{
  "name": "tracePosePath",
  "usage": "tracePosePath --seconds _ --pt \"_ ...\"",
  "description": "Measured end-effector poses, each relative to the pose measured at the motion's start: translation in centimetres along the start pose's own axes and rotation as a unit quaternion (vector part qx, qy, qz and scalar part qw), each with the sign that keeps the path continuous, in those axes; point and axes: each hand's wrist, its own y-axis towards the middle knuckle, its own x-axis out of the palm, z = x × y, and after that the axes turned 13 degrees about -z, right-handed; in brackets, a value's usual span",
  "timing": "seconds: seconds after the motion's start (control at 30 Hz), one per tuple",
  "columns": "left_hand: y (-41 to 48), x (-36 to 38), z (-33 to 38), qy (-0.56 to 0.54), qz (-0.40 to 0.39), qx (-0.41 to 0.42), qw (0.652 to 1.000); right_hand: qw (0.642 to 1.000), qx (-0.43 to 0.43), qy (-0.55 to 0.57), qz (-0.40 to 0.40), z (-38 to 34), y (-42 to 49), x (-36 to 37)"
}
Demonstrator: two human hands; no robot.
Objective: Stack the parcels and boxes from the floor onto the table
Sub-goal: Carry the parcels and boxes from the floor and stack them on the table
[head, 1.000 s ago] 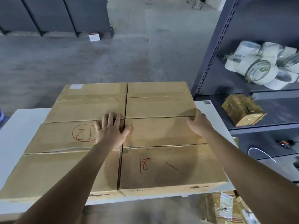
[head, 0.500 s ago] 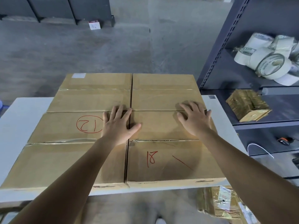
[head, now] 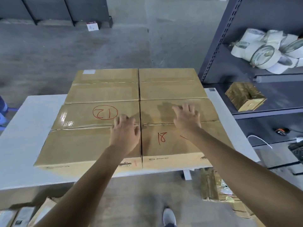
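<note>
Several brown cardboard boxes lie flat and tight together on the white table (head: 29,128). The near left box (head: 78,141) bears a circled red "12"; the near right box (head: 172,145) bears a red "18". My left hand (head: 125,135) hovers over the seam between these two, fingers loosely curled, holding nothing. Over the near right box, my right hand (head: 186,119) has relaxed, spread fingers and is empty. More parcels wrapped in tape (head: 218,190) lie on the floor under the table's right end, and other boxes (head: 19,215) lie at the lower left.
A dark metal shelf unit (head: 216,46) stands right of the table, with white tape rolls (head: 268,51) and a wrapped parcel (head: 246,97) on it. Bare concrete floor stretches beyond the table. My shoe (head: 169,217) is below the table's front edge.
Both hands lay flat on the box tops and have since lifted and drawn back toward me. The left hand's fingers have curled loosely. The view has pulled back from the table.
</note>
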Motion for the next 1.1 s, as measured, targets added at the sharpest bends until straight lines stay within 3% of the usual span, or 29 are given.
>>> tracePosePath --seconds 0.3,0.4,0.57,0.7,0.87,1.1 --pt "-9.3 -0.4 -4.0 0.010 0.025 0.031 0.999 0.997 -0.072 -0.014 0.016 -5.8 -10.5 2.0" --pt "-10.6 0.1 -5.3 0.046 -0.023 0.021 0.998 0.998 -0.049 -0.043 -0.008 -7.2 -12.8 2.9" --pt "-11.8 0.9 -6.9 0.019 -0.069 0.128 0.989 0.995 -0.061 -0.044 -0.059 -7.7 -14.3 2.5" --pt "-12.6 -0.1 -6.9 0.018 -0.122 0.144 0.982 0.987 -0.084 -0.037 -0.131 -7.6 -15.3 0.7" --pt "-15.7 -1.2 -5.9 -0.012 -0.058 0.099 0.993 0.987 -0.116 0.034 -0.105 -8.5 -18.4 0.7" --pt "-23.6 -0.6 -6.3 0.009 -0.071 -0.022 0.997 0.986 -0.143 0.036 -0.084 -8.9 -24.5 2.6"
